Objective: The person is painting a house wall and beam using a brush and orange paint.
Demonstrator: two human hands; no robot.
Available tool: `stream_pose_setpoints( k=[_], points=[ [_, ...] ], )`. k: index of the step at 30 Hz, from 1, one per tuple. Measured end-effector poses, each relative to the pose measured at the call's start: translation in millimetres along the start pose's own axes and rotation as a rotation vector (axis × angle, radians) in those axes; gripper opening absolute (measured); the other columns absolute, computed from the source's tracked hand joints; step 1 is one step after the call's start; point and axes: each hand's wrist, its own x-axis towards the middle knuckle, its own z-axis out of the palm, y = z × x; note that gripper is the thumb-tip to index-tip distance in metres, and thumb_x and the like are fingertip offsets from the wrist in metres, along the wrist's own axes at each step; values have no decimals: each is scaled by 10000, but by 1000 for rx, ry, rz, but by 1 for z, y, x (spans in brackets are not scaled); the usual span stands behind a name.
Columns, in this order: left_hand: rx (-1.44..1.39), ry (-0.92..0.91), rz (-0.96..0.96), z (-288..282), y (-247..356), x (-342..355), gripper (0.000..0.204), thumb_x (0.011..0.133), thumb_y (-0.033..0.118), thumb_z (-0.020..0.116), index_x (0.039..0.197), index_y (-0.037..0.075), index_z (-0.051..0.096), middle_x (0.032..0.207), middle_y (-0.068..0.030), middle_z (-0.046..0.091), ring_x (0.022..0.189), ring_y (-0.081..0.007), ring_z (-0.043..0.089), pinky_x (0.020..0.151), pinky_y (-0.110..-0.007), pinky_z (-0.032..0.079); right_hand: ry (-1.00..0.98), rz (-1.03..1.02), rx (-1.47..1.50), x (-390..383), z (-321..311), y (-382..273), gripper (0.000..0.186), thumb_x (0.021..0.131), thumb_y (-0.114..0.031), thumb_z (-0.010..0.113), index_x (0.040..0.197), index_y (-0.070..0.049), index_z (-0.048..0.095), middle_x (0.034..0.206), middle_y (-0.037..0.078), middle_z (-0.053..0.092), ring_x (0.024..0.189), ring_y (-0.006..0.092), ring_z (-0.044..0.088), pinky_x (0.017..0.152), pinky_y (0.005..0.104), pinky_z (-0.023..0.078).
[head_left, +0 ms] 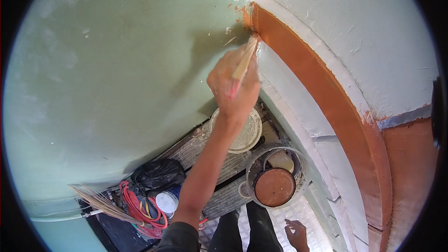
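Your left hand (223, 75) closes its fingers round the brush (244, 61), seemingly edging the orange band (313, 67); your right hand (297, 237) looks empty, loosely parted. Next calls for a steady stroke.

worn grey wooden planks (224, 199) in here, with a grubby pale round lid (249, 133) at the far end. farther left there's a scrunched-up black plastic bag (158, 172), and just beside that a red cable (132, 200) in messy loops, with a bundle of thin straw sticks (103, 204) lying up against it. also a little blue tub (166, 202) with a white top next to the loops, and a skinny pale pipe (58, 218) way over left. whitish patterned floor (276, 219) below.
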Motion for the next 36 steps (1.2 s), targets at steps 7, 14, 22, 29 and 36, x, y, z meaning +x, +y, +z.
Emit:
stream_pose_setpoints(
  k=[7, 14, 22, 29, 36],
  points=[
    [-65, 82, 149, -9, 13, 49, 195, 847, -25, 718, 1039, -8, 748, 875, -125, 741, 766, -246, 728, 687, -315, 566, 5, 53, 57, 3, 5, -1, 279, 825, -15, 680, 1094, 4, 747, 930, 187, 725, 826, 269, 720, 722, 351, 614],
    [-126, 21, 110, -12, -6, 11, 216, 851, -26, 715, 1066, -11, 734, 912, -148, 735, 770, -272, 715, 699, -338, 563, 13, 79, 67, 2, 3, -3, 283, 825, -13, 682, 1100, 5, 745, 936, 186, 726, 830, 274, 720, 726, 353, 615],
    [24, -179, -1, -23, -5, 4, 210, 837, -19, 703, 1044, -2, 736, 869, -159, 721, 754, -298, 707, 686, -361, 555, 4, 76, 54, -1, -3, -5, 283, 856, -6, 657, 1129, -10, 735, 983, 184, 719, 859, 288, 705, 721, 360, 577],
    [-133, -92, 136, -18, -1, 54, 169, 827, 5, 735, 993, -7, 768, 896, -153, 756, 780, -242, 744, 734, -307, 580, 35, -27, 53, 0, 1, -8, 193, 871, 27, 638, 1047, 7, 716, 1046, 177, 723, 904, 313, 691, 718, 387, 545],
    [-238, 166, 141, -2, 7, 49, 195, 811, -35, 733, 1006, -47, 734, 885, -145, 741, 753, -249, 724, 690, -304, 574, 55, -87, 42, 2, 8, -6, 191, 880, 11, 653, 1060, -6, 716, 1035, 177, 722, 889, 330, 688, 713, 389, 544]
  ],
)
